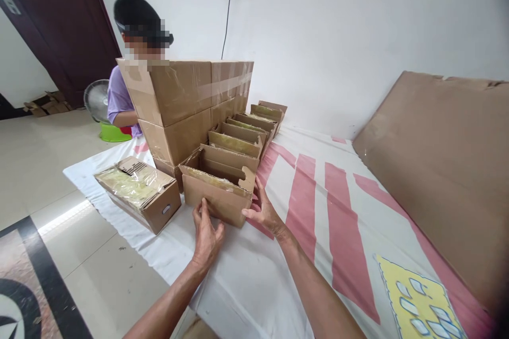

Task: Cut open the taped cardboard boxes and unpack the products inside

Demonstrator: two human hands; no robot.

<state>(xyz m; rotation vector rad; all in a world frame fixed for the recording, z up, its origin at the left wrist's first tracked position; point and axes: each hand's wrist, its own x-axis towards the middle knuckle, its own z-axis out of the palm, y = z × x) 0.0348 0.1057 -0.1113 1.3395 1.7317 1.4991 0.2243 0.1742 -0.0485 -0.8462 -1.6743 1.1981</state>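
The nearest open cardboard box (217,198) stands upright on the cloth, its flaps up and its inside partly visible. Against its front face rest the fingertips of my left hand (209,238), with the thumb apart from the fingers. My right hand (264,212) grips the box's right front corner, thumb on the front and fingers along the side. Behind this box runs a row of several similar open boxes (238,143). To the left lies a taped cardboard box (133,185) with a handle hole in its end, apart from my left hand.
Stacked sealed cartons (183,90) rise left of the row. Behind them is a person (121,95) in a purple top, near a fan (96,100). A large cardboard sheet (437,169) leans at right. The striped cloth (306,196) covers the surface; a plugged-in cord (227,21) hangs behind.
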